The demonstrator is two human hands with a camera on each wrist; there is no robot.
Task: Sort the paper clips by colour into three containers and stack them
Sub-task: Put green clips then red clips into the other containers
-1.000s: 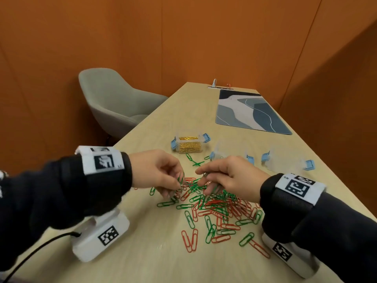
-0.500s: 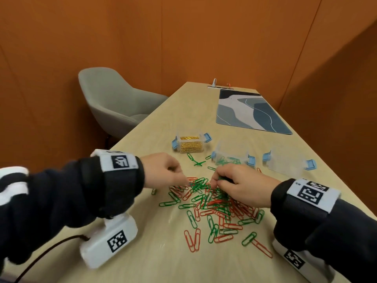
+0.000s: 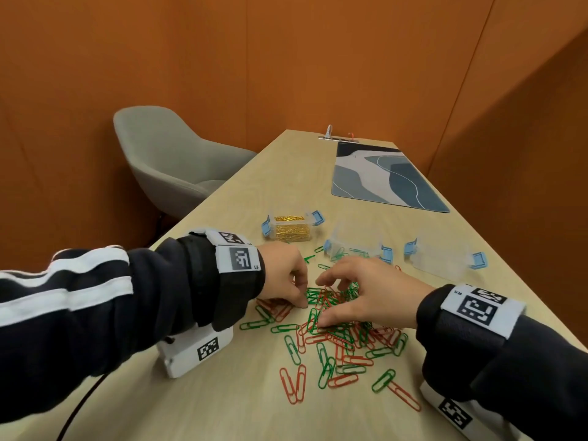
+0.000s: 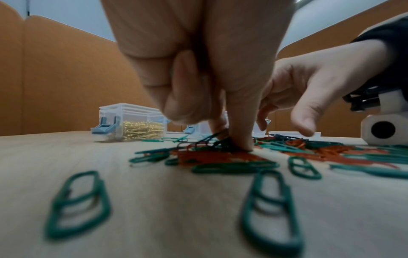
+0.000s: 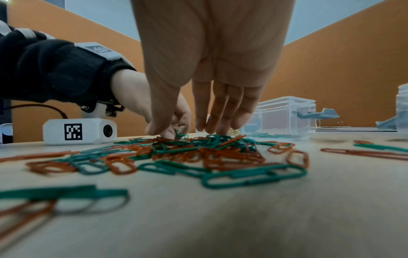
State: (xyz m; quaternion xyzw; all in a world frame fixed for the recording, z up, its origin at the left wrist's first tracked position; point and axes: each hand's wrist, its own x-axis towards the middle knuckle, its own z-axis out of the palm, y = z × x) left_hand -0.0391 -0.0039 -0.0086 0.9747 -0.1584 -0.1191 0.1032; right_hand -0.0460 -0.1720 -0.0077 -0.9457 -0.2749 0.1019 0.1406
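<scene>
At the far left a grey chair is being shown beside the wooden table. The left hand is being held low over the left edge of the pile of green and red paper clips, with its fingers curled under. In the left wrist view its fingertips are being pressed together down onto dark green clips at the pile's edge; whether a clip is actually being pinched cannot be told. Behind the left hand, the clear container of gold clips is being shown standing on the table with its blue latches folded out.

The pile is being shown spread between the two hands and toward the near edge, with loose clips scattered around it. The right hand is being held over the pile's right part, fingers spread and bent downward, thumb tip being pressed on the clips; nothing is being gripped by it. Beyond it, the middle container is being shown with a few green clips inside, and the right container is standing well apart from the pile. Farther back on the right, a patterned blue mat is lying flat.
</scene>
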